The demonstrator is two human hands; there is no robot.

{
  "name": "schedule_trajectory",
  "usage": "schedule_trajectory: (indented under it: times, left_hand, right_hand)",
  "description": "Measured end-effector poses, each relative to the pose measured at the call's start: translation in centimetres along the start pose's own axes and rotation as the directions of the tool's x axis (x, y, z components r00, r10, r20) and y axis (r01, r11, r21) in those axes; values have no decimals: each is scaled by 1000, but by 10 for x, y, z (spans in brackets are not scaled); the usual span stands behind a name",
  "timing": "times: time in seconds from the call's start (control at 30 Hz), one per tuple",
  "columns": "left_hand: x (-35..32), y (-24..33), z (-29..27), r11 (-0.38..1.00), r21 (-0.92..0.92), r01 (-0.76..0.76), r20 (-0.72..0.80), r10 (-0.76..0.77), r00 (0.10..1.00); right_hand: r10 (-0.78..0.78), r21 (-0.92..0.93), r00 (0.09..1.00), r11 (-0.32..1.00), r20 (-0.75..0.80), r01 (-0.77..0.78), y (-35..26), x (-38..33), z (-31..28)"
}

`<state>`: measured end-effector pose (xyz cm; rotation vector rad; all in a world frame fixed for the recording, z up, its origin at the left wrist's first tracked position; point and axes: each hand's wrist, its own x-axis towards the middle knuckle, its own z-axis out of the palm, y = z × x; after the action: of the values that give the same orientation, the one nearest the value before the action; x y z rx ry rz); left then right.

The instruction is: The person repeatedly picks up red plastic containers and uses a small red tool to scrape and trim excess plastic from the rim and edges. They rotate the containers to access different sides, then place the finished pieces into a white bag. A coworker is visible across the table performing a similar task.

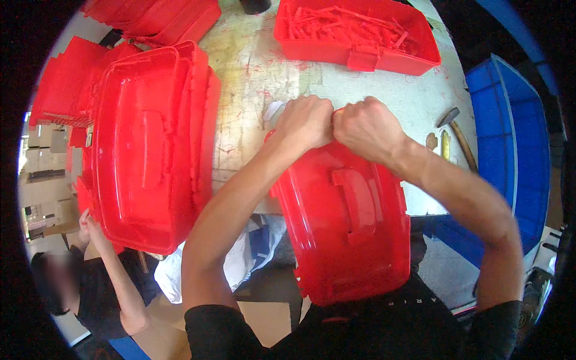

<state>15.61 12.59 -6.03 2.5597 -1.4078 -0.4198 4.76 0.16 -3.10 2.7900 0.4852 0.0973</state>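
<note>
Head view: left hand point(306, 123), right hand point(367, 127) fisted over red lid point(348, 222) far edge, hidden.

Plastic lid point(348, 228): near centre, overhanging the near edge of the table point(252, 66). Left hand point(306, 123) and right hand point(367, 127): side by side, touching, on the lid's far edge. Stack of lids point(150, 150): left of it, on the table. Tray of plastic scraps point(354, 33): far side. Hammer point(459, 135): right, on the table. Crate point(510, 150): far right, beside the table. Another person's hand point(87, 225): near left, at the stack's near edge.
</note>
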Motion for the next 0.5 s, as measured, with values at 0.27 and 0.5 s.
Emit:
schedule_trajectory:
  times: [0.27, 0.5]
  left_hand:
    - [-1, 4, -5, 995, -56, 81, 1, -81, 997]
    - [0, 1, -4, 997, -59, 44, 56, -41, 998]
  right_hand:
    - [-35, -3, 996, 999, 78, 35, 12, 15, -4]
    - [413, 286, 911, 871, 11, -399, -9, -7, 21]
